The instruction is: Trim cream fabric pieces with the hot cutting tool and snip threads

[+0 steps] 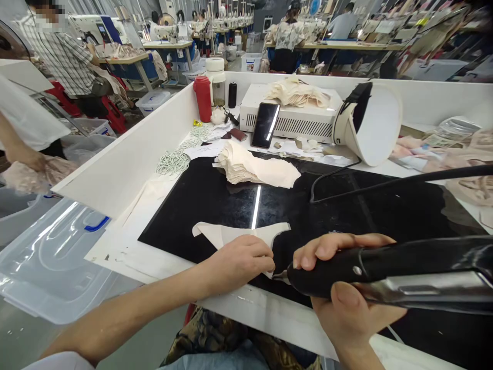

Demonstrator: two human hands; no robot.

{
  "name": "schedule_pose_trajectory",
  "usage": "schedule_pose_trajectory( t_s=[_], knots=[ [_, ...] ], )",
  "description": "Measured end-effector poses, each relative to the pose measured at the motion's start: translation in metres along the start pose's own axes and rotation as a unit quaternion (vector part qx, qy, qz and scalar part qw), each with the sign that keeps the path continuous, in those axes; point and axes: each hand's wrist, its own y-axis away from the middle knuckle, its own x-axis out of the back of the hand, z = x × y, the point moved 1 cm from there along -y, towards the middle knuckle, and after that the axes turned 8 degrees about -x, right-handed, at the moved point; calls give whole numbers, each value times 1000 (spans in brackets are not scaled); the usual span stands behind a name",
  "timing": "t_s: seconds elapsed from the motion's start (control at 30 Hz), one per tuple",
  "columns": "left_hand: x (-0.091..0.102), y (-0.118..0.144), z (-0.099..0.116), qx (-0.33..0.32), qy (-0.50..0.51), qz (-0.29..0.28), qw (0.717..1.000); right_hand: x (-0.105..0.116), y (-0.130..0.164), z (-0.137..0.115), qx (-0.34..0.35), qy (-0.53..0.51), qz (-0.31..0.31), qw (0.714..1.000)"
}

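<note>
Right hand [346, 308] closed round a thick black tool [408, 262], fingers over the top, thumb beneath, along a metal lever. The tool lies near level and its narrow metal tip [282, 277] points left, just beside the left hand [246, 255]. Left hand: fingers together and curled, fingertips down at the near end of a pale cloth [223, 235]. Pinching or only pressing, cannot tell. Nor whether the tip touches the cloth.

Cloth lies on a glossy black mat [181, 205], near its front edge, spreading left and right beyond the left hand. Mat sits on a white bench [127, 257]. Farther back on the mat, a loose stack [262, 167] of like pieces, well apart from both hands.

Behind the stack: phone [265, 125] tilted against a vented white box [296, 123], more cloth pieces [296, 93] on top. White cone [379, 123] on its side, right of the box. Left: tangled pale cord [173, 162], red flask [203, 100] upright in the bench's corner. Beyond, co-workers among sewing machines.
</note>
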Motion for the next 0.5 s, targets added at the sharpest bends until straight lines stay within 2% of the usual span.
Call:
schedule_pose_trajectory(
  t_s=[0.5],
  knots=[
    [6, 14, -3, -59, -29, -48, 997, -2, 0, -2, -8, 0, 4, 1000]
  ],
)
